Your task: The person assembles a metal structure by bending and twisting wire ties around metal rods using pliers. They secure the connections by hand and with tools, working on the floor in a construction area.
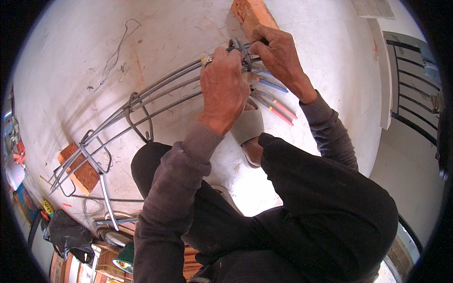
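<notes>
A long cage of grey steel reinforcing bars [130, 108], with bent stirrups around it, runs from the lower left to my hands. My left hand [222, 85], a ring on one finger, is closed around the bars near the far end. My right hand [278, 56] is closed in a pinch beside the end stirrup [247, 61]; what lies between its fingertips is hidden. Below the hands, on the floor, lie a blue-handled tool [273, 85] and red-handled pincers [282, 112], their heads partly covered by the bars and my left hand.
One brick [255, 16] lies beyond my right hand; another brick [87, 177] is under the cage's left end. Thin loose wire [113, 56] lies on the pale floor [184, 28]. A black railing [415, 85] stands at right. A black bag [71, 236] is among clutter at lower left.
</notes>
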Demonstrator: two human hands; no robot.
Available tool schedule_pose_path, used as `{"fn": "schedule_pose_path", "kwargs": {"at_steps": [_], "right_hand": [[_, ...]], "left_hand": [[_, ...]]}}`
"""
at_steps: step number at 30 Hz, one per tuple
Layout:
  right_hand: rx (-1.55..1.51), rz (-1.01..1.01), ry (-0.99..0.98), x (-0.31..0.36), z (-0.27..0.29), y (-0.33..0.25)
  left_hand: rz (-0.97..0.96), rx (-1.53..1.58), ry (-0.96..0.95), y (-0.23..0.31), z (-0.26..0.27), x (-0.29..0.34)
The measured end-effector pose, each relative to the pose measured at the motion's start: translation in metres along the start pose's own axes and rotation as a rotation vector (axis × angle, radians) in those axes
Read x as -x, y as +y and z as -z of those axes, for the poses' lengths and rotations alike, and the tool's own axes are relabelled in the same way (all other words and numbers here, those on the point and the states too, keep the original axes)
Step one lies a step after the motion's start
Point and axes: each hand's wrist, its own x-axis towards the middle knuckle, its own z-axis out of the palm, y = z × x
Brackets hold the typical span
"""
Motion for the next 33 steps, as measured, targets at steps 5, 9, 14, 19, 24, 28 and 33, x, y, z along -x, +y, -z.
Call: {"fn": "schedule_pose_path", "kwargs": {"at_steps": [5, 9, 14, 19, 24, 28, 33], "right_hand": [[0.007, 0.022, -0.012, 0.0, 0.001, 0.004], [-0.03, 0.021, -0.051, -0.001, 0.001, 0.004], [-0.04, -0.037, -0.178, -0.008, 0.009, 0.001], [-0.16, -0.017, -0.105, -0.002, 0.01, 0.008], [0.156, 0.07, 0.171, 0.034, 0.015, -0.017], [-0.045, -0.081, -0.016, 0.06, 0.0, -0.022], [-0.318, -0.345, 0.035, 0.059, -0.021, -0.027]], "left_hand": [[0.033, 0.004, -0.017, -0.001, -0.004, -0.005], [0.027, -0.009, 0.009, -0.005, -0.006, -0.005], [0.076, 0.047, -0.02, -0.015, -0.009, -0.009], [0.118, 0.07, -0.116, -0.015, -0.004, -0.013], [0.11, 0.227, -0.135, -0.027, 0.0, -0.022], [0.203, 0.371, -0.381, -0.028, 0.015, -0.037], [0.269, 0.528, -0.526, -0.03, 0.028, -0.044]]}}
